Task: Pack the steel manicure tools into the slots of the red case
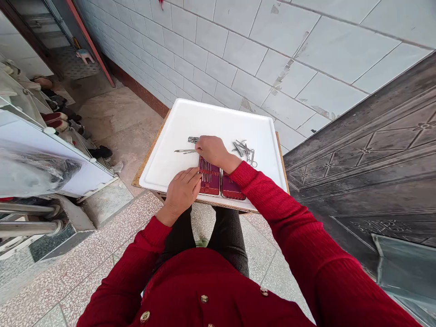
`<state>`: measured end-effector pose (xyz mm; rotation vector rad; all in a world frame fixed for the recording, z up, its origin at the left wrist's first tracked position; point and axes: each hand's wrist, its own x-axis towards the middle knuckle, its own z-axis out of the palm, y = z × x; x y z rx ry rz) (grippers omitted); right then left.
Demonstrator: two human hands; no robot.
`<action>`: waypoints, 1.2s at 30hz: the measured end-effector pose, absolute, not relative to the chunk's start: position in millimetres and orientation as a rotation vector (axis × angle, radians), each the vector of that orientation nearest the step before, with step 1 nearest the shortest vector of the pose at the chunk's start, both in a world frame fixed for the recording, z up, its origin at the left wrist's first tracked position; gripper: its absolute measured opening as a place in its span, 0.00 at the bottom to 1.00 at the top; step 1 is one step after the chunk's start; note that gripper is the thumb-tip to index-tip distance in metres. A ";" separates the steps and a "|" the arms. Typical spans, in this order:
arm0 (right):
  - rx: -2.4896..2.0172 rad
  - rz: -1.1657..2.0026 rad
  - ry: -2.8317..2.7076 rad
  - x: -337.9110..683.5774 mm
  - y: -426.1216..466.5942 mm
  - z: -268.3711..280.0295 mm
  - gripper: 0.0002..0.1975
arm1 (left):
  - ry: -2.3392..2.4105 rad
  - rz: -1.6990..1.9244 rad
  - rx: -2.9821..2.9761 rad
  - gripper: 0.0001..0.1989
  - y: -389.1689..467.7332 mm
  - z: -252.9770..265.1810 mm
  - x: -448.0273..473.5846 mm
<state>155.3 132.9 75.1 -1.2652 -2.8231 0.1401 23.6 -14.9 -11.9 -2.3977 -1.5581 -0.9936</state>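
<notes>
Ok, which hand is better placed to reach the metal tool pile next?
Probably the right hand: it lies closer to the pile, while the left hand is at the left edge of the case, on the right hand's far side.

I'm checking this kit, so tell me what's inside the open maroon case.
Slim metal tools lie in a row in the left half of the maroon case. The right hand covers part of that half's far end; the right sleeve hides part of the other.

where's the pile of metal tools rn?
In the head view, the pile of metal tools lies on the white tray, right of the right hand, just beyond the red cuff.
</notes>
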 end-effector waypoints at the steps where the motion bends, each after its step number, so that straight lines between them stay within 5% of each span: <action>1: -1.259 0.117 -2.850 152.2 133.1 74.7 0.15 | -1.556 -0.996 -2.398 0.15 -15.0 -12.2 23.7; 36: -1.336 -0.111 -2.924 151.5 147.6 66.9 0.15 | -1.542 -1.007 -2.390 0.14 -16.9 -13.2 24.8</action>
